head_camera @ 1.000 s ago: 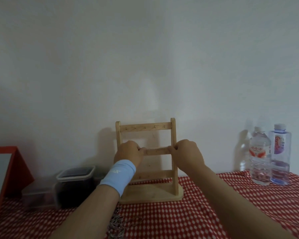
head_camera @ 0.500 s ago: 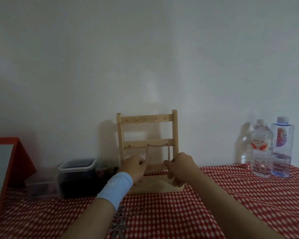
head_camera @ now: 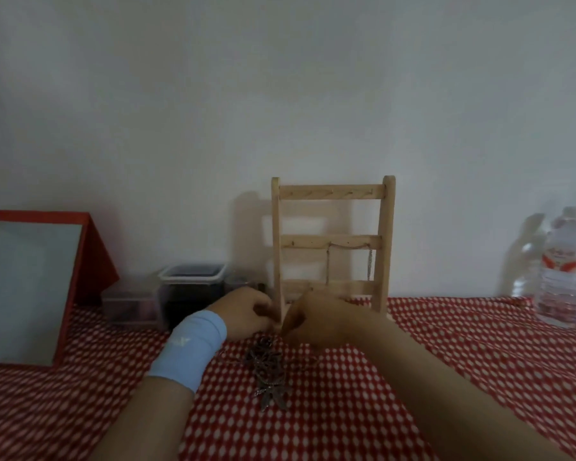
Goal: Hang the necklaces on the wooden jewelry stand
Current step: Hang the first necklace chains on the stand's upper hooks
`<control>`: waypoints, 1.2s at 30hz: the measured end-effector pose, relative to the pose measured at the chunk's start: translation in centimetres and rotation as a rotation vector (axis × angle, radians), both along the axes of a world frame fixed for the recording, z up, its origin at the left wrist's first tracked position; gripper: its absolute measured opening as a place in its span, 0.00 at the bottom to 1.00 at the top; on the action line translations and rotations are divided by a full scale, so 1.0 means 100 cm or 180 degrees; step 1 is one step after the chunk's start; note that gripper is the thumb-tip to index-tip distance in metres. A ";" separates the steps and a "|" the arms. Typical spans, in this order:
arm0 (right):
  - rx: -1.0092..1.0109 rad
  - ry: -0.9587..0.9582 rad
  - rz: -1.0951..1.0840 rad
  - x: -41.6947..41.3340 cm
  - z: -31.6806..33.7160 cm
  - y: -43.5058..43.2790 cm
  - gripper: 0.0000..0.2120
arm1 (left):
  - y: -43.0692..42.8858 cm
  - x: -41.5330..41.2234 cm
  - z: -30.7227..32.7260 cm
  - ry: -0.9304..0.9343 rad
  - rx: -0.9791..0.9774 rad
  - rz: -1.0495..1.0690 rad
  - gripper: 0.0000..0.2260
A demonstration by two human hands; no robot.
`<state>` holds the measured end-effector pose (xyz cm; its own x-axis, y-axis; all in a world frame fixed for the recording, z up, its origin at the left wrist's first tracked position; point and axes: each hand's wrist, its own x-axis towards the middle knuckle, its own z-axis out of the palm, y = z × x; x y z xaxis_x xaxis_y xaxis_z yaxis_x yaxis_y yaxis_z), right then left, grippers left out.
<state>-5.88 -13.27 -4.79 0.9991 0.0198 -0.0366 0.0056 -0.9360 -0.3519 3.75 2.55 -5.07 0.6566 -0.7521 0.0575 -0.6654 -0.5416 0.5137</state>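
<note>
Wooden jewelry stand (head_camera: 313, 241), upright on cloth-covered bench (head_camera: 463, 354): one hung necklace (head_camera: 369, 267) on middle rail, right side. Necklace pile (head_camera: 268, 364) on bench, just before the base. Left hand (head_camera: 246, 314) and right hand (head_camera: 316, 319) meet above the pile, fingers curled; what either grip holds cannot be told. Advised: lift one chain clear and untangled before hooking.

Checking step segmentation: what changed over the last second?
Both hands came down from the middle bar of the stand: left hand and right hand now sit low by the necklace pile, fingers curled; whether they grip anything is unclear. The chain was let go and hangs from that bar. Stand, pile and bottles stayed put.
</note>
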 end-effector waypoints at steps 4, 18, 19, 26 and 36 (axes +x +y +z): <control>-0.0383 0.0396 0.0124 0.007 -0.009 0.002 0.13 | -0.001 0.004 -0.011 0.0118 0.0187 -0.0149 0.02; 0.1152 -0.0204 -0.0176 0.006 -0.020 -0.036 0.13 | -0.026 -0.010 -0.023 0.0788 -0.0830 -0.0155 0.09; 0.1387 -0.0374 -0.0298 0.005 -0.019 -0.039 0.13 | -0.026 -0.011 -0.021 0.1176 -0.1062 -0.0191 0.09; 0.2836 -0.0635 -0.0496 -0.004 -0.007 -0.045 0.16 | -0.019 -0.008 -0.016 0.1775 -0.1211 -0.0306 0.10; 0.1125 0.0038 -0.0374 -0.010 0.004 -0.048 0.13 | -0.013 -0.011 0.004 0.0847 -0.0706 -0.0077 0.13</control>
